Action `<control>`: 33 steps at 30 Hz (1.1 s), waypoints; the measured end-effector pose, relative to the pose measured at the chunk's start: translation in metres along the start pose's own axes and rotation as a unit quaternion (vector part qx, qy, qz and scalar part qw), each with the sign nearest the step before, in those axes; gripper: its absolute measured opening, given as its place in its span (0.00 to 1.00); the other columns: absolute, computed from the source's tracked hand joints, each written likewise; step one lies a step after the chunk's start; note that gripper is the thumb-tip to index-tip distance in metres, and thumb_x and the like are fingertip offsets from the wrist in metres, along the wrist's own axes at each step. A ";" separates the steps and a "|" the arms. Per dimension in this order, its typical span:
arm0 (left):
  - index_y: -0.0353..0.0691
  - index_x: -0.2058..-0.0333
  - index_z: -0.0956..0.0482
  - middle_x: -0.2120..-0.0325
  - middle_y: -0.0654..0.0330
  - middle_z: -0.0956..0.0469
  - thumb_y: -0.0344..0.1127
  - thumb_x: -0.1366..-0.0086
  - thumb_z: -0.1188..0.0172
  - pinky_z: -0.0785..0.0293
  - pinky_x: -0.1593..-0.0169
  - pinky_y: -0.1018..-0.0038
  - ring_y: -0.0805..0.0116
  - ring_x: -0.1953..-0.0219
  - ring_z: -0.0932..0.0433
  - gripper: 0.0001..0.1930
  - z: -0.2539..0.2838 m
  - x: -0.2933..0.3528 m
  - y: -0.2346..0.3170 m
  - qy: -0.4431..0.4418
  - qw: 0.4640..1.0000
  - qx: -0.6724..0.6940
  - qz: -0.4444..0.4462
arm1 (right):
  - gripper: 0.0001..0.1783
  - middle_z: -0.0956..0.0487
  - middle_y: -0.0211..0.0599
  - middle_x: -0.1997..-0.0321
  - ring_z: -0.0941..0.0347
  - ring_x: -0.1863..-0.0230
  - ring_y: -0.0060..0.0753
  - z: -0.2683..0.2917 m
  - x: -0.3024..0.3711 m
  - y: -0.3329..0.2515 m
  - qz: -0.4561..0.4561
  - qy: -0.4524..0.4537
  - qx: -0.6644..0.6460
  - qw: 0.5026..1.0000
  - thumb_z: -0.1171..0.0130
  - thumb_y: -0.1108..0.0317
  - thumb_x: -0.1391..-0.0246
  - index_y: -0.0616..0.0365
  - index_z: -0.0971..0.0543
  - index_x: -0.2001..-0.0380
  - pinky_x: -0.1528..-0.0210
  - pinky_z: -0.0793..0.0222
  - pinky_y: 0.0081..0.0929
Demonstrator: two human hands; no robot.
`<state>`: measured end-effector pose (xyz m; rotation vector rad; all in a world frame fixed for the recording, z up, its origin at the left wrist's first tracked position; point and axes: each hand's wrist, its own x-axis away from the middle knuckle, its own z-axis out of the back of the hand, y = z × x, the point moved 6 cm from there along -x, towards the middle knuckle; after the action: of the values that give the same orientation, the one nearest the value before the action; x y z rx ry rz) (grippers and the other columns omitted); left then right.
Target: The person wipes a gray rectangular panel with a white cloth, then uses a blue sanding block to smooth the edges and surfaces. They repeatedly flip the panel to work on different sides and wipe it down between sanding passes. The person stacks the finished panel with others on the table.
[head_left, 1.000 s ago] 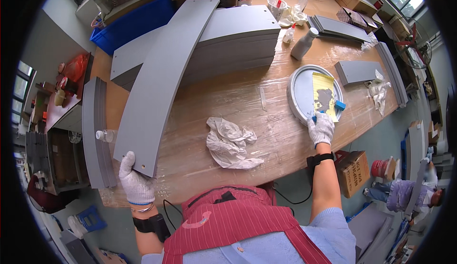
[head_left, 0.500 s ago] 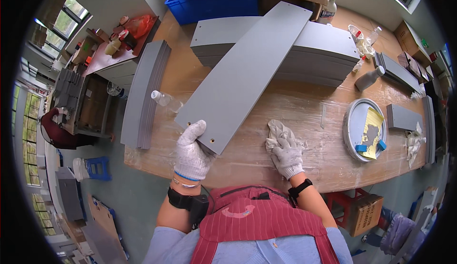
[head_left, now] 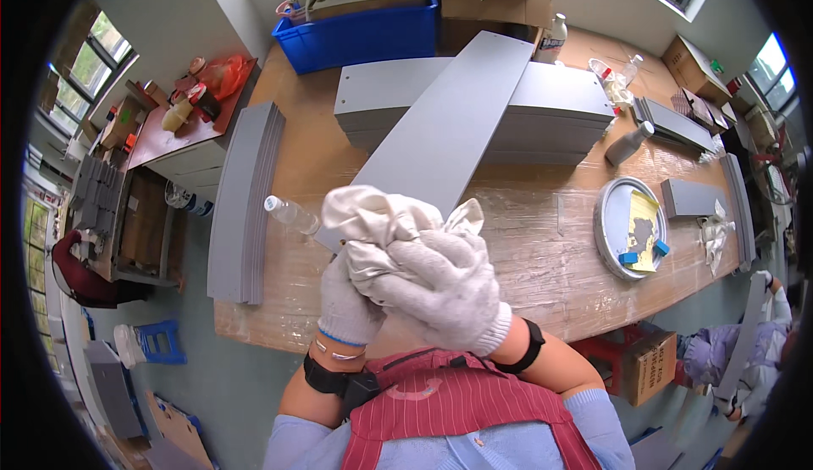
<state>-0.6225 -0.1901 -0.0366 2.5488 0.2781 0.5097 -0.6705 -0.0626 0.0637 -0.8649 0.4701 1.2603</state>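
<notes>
A bunched off-white cloth (head_left: 373,216) is gripped by my right hand (head_left: 445,288), gloved and closed round it. The cloth is raised over the near end of a long grey board (head_left: 449,123). That board slants across a stack of similar grey boards (head_left: 550,102), its far end resting high on them. My gloved left hand (head_left: 349,305) is at the board's near corner, right beside the cloth. Its fingers are mostly hidden by the cloth and right hand, so what they hold cannot be made out.
Another stack of grey boards (head_left: 246,203) stands at the left table edge, near a clear bottle (head_left: 290,214). To the right are a round pail lid (head_left: 603,233) with yellow sandpaper-like sheet (head_left: 645,233) and a grey bottle (head_left: 628,144). A blue bin (head_left: 360,38) sits behind. Other people work at both sides.
My right hand has lifted the cloth from the tabletop and brought it left, beside my left hand. The view has shifted slightly; a person carrying a board now shows at the right.
</notes>
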 end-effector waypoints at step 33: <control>0.29 0.39 0.35 0.49 0.48 0.24 0.24 0.47 0.42 0.19 0.47 0.56 0.52 0.50 0.19 0.33 0.101 -0.016 0.075 0.099 0.991 -0.077 -0.052 | 0.14 0.19 0.52 0.57 0.22 0.50 0.55 0.059 -0.053 0.453 -0.408 -0.087 0.405 0.814 0.43 0.57 0.41 0.52 0.16 0.59 0.47 0.26 0.47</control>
<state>-0.5884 -0.3037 -0.0813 2.3235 0.4244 0.7177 -1.1244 -0.0224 0.0016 -0.1427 0.3663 0.2497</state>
